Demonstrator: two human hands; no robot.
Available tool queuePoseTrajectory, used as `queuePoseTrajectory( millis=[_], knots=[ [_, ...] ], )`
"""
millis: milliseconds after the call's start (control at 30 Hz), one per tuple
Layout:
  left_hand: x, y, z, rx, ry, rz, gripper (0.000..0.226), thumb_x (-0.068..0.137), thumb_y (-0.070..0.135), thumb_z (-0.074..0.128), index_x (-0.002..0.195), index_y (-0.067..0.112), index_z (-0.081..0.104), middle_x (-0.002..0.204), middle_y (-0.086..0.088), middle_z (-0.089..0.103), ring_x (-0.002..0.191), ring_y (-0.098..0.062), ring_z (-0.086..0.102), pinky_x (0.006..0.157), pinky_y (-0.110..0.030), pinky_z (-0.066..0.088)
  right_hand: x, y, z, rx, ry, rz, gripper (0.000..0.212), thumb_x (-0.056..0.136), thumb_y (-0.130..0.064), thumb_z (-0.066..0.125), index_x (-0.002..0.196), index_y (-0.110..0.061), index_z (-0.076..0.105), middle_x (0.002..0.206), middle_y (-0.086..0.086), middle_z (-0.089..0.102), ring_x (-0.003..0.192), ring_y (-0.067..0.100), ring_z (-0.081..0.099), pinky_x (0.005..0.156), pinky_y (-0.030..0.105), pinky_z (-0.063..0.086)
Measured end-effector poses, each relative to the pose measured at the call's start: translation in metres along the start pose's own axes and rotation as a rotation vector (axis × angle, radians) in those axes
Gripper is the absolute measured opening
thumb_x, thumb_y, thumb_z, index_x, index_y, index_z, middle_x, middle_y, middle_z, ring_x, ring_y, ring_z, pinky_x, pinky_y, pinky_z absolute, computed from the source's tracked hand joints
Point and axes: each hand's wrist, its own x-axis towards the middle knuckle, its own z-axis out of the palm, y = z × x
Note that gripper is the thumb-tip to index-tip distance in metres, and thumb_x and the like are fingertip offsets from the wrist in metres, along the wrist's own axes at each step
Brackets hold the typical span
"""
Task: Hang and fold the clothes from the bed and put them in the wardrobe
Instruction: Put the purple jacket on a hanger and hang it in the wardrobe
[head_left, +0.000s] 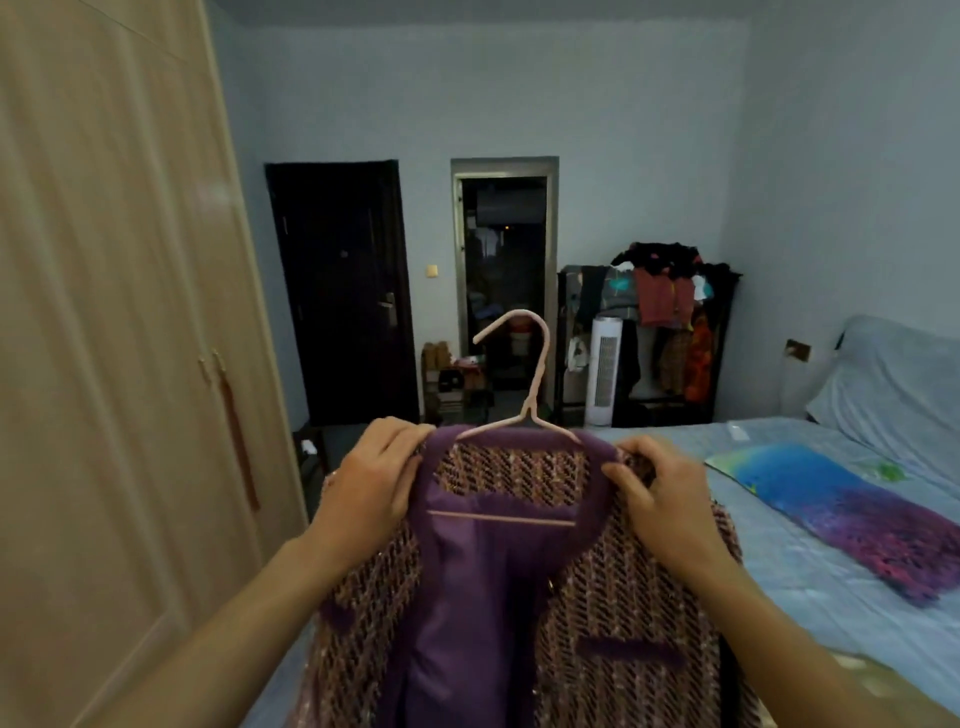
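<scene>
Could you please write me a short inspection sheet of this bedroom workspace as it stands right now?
Surface: bed with light blue sheet.
Job's things: purple tweed jacket on pink hanger; blue-purple garment lying flat on the bed; wardrobe doors closed.
Clutter: clothes rack piled with clothes.
Hands: left hand and right hand grip the jacket's shoulders.
Cables: nothing seen.
Surroundings: white tower fan, dark door, open doorway.

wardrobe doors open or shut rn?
Shut. Wardrobe door panels sit flush, handles together, no interior visible. Both hands grip the jacket on its hanger.
</scene>
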Motion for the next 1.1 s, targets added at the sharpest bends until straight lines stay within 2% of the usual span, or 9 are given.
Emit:
queuePoseTrajectory(
  millis=[67,133,200,333,500,567,800,1000,1100],
  knots=[
    [0.001,0.006,-0.008,0.033,0.043,0.028,0.033,0.101,0.017,0.044,0.123,0.000,0.061,0.110,-0.009,0.059,0.101,-0.022,0.055,0.094,-0.028,0.045,0.003,-0.006,-0.002,0.038,-0.007,0.004,0.015,0.087,-0.011,0.071,0.087,-0.025,0.067,0.083,-0.010,0.064,0.080,0.006,0.058,0.071,0.023,0.044],
    [0.007,0.014,-0.019,0.088,0.122,0.073,0.033,0.102,0.014,0.047,0.125,-0.004,0.062,0.109,-0.013,0.062,0.100,-0.025,0.057,0.091,-0.034,0.049,0.008,-0.015,-0.007,0.072,0.021,-0.012,0.016,0.087,-0.008,0.071,0.089,-0.023,0.067,0.085,-0.011,0.065,0.081,0.002,0.058,0.070,0.011,0.040],
    [0.017,0.026,-0.032,0.141,0.256,0.122,0.027,0.101,0.008,0.054,0.122,-0.005,0.065,0.105,-0.014,0.065,0.094,-0.027,0.059,0.085,-0.036,0.051,0.011,-0.026,-0.014,0.107,0.070,-0.022,0.016,0.087,-0.007,0.071,0.088,-0.022,0.066,0.084,-0.010,0.064,0.080,0.001,0.058,0.067,0.008,0.039],
    [0.034,0.053,-0.056,0.167,0.530,0.172,0.015,0.093,-0.002,0.066,0.106,-0.006,0.073,0.096,-0.012,0.071,0.083,-0.028,0.061,0.078,-0.034,0.051,0.012,-0.049,-0.030,0.152,0.151,-0.076,0.010,0.088,-0.008,0.070,0.089,-0.018,0.065,0.085,-0.008,0.060,0.078,0.005,0.056,0.065,0.011,0.039],
    [0.041,0.067,-0.070,0.257,0.657,0.227,0.011,0.092,-0.004,0.067,0.099,-0.006,0.075,0.088,-0.010,0.073,0.075,-0.031,0.063,0.071,-0.037,0.053,0.008,-0.066,-0.030,0.248,0.176,-0.073,0.009,0.088,-0.010,0.070,0.088,-0.018,0.066,0.085,-0.005,0.062,0.076,0.008,0.057,0.068,0.027,0.045],
    [0.039,0.068,-0.070,0.288,0.664,0.229,0.011,0.092,-0.003,0.067,0.099,-0.005,0.076,0.089,-0.009,0.074,0.074,-0.031,0.063,0.069,-0.038,0.053,0.007,-0.069,-0.022,0.282,0.156,-0.044,0.009,0.089,-0.012,0.069,0.087,-0.020,0.066,0.084,-0.004,0.062,0.075,0.010,0.058,0.066,0.028,0.045],
    [0.009,0.070,-0.075,0.359,0.575,0.154,0.013,0.093,-0.004,0.065,0.100,-0.004,0.076,0.093,-0.010,0.074,0.073,-0.030,0.060,0.065,-0.042,0.052,-0.001,-0.085,0.002,0.382,0.082,-0.037,0.015,0.089,-0.012,0.069,0.086,-0.025,0.065,0.084,-0.011,0.061,0.079,0.003,0.058,0.065,0.012,0.044],
    [-0.044,0.071,-0.096,0.456,0.425,-0.002,0.015,0.091,-0.003,0.066,0.102,0.000,0.076,0.095,-0.007,0.073,0.075,-0.026,0.057,0.071,-0.032,0.048,-0.018,-0.105,0.036,0.391,-0.037,-0.122,0.009,0.088,-0.015,0.071,0.092,-0.022,0.068,0.088,-0.012,0.061,0.081,0.003,0.058,0.068,0.018,0.046],
    [-0.082,0.069,-0.118,0.491,0.324,-0.097,0.016,0.093,0.002,0.064,0.106,0.002,0.074,0.101,-0.005,0.072,0.078,-0.028,0.060,0.076,-0.030,0.045,-0.035,-0.121,0.055,0.397,-0.097,-0.139,0.011,0.086,-0.013,0.073,0.094,-0.019,0.070,0.089,-0.007,0.063,0.083,0.009,0.059,0.072,0.028,0.049]
  ],
)
